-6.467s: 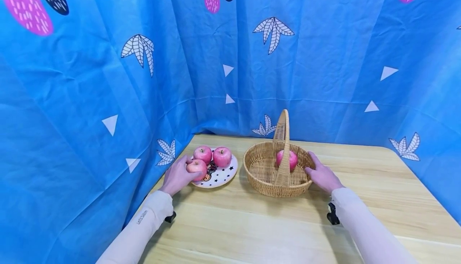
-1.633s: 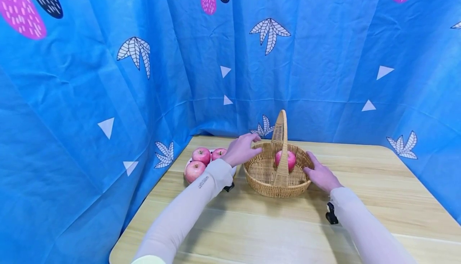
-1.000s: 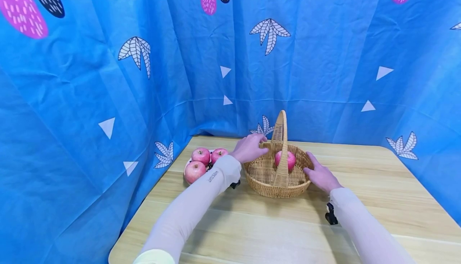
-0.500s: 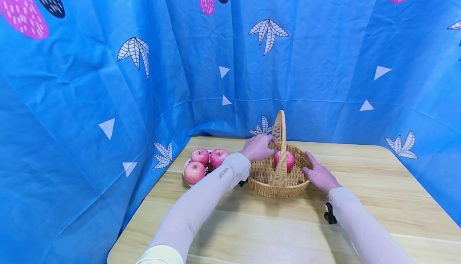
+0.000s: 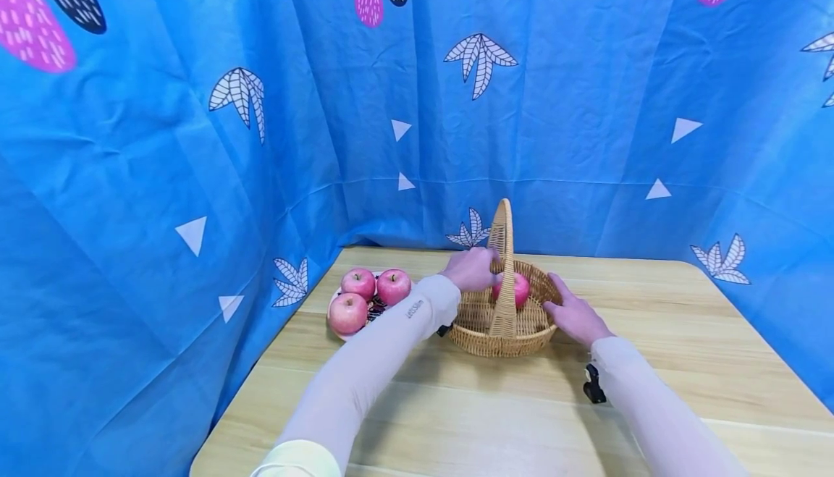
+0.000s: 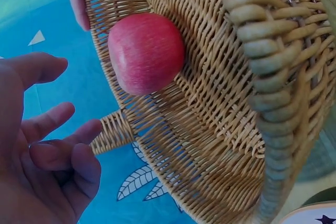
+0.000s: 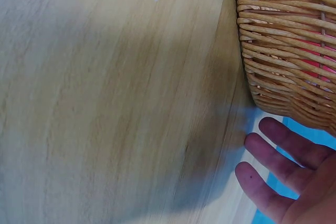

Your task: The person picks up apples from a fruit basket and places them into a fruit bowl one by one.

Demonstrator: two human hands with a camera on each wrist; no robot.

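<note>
A wicker basket (image 5: 495, 347) with a tall arched handle (image 5: 503, 318) stands on the table. One red apple (image 6: 146, 53) lies inside it, behind the handle in the head view. My left hand (image 5: 470, 269) is over the basket's far left rim, beside the handle. In the left wrist view its fingers (image 6: 52, 116) are loosely bent, hold nothing and are apart from the apple. My right hand (image 5: 576, 316) pinches the basket's right rim between thumb and forefinger. Its other fingers (image 7: 273, 156) stretch out beside the wicker in the right wrist view.
Left of the basket, a white patterned plate (image 5: 376, 308) carries three pink apples (image 5: 348, 313), partly behind my left sleeve (image 5: 384, 339). Beneath everything is a pale wooden table (image 5: 495, 419). A blue printed curtain (image 5: 560, 137) hangs behind and at both sides.
Earlier my left hand gripped the front apple on the plate. It has since let go and moved right, over the basket. My right hand stays at the rim.
</note>
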